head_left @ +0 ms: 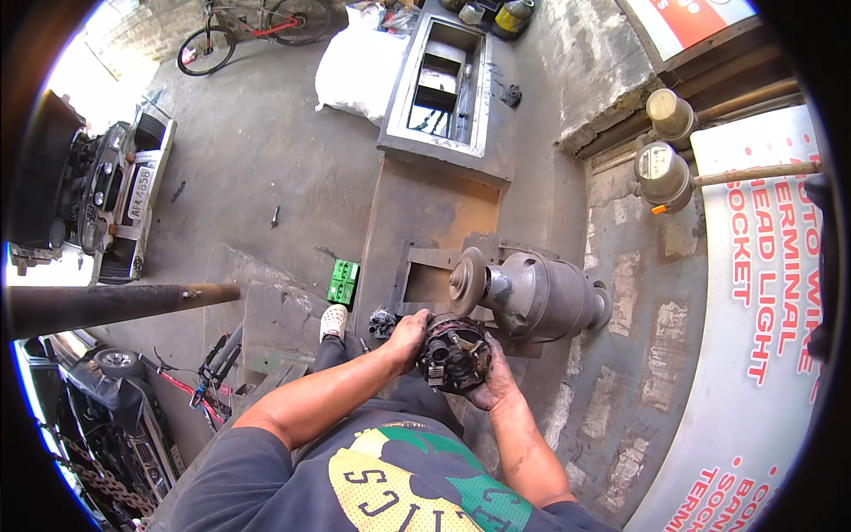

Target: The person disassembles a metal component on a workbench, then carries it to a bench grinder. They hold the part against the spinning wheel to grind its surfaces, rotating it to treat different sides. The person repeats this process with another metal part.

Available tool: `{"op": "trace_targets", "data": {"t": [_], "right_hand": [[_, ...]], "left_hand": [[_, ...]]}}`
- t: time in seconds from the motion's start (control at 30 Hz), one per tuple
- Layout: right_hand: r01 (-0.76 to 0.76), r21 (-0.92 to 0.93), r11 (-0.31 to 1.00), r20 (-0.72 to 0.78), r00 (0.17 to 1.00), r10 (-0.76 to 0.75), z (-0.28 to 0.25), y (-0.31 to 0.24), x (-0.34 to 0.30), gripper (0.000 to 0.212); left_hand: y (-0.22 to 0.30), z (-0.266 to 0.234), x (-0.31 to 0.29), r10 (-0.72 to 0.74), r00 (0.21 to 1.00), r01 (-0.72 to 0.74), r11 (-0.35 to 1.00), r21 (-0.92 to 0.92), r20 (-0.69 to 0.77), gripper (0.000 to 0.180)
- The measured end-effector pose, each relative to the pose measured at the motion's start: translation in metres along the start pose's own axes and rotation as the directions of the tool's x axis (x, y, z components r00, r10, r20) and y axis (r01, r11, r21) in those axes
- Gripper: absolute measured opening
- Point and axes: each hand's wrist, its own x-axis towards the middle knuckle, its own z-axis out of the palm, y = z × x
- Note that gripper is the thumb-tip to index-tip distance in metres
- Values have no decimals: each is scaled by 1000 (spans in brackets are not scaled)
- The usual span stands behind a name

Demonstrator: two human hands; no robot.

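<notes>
Between my hands is a dark, greasy alternator (452, 356), its open end with metal parts turned up toward me. My left hand (410, 339) grips its left side with the fingers wrapped round the rim. My right hand (495, 381) is closed on its lower right side, with grime on the fingers. Just beyond the alternator is the round wheel (464, 282) of a grey bench grinder (548, 297). The alternator's far edge is close to that wheel; whether they touch I cannot tell. A small dirty metal part (383, 323) lies left of my left hand.
The grinder sits on a metal stand (425, 257) with a framed metal box (434, 146) beyond it. Green boxes (343, 282) are on the floor near my shoe (333, 321). A thick pole (124, 307) crosses at left. A lettered sign (753, 293) and meters (663, 173) line the right wall.
</notes>
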Motion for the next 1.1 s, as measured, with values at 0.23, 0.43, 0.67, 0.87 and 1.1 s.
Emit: {"op": "trace_targets", "data": {"t": [0.23,0.43,0.67,0.87,1.1], "right_hand": [[22,-34,999,1,1000,-22,1,-1,6,59],[-5,-24,1000,27,1000,5,7,-4,4,55],[0,-77,997,26,1000,2,10,-4,11,53],[-31,-128,991,19,999,34,14,-10,11,53],[-18,-59,998,14,1000,19,6,-8,5,52]], "left_hand": [[0,-2,1,-82,997,80,991,-107,-17,37],[3,1,0,-59,998,59,998,-16,11,40],[-1,-9,7,-59,998,59,996,-60,2,40],[-6,-11,-3,1,999,-8,990,-137,-52,39],[-10,-7,6,15,1000,-15,998,-69,2,39]]}}
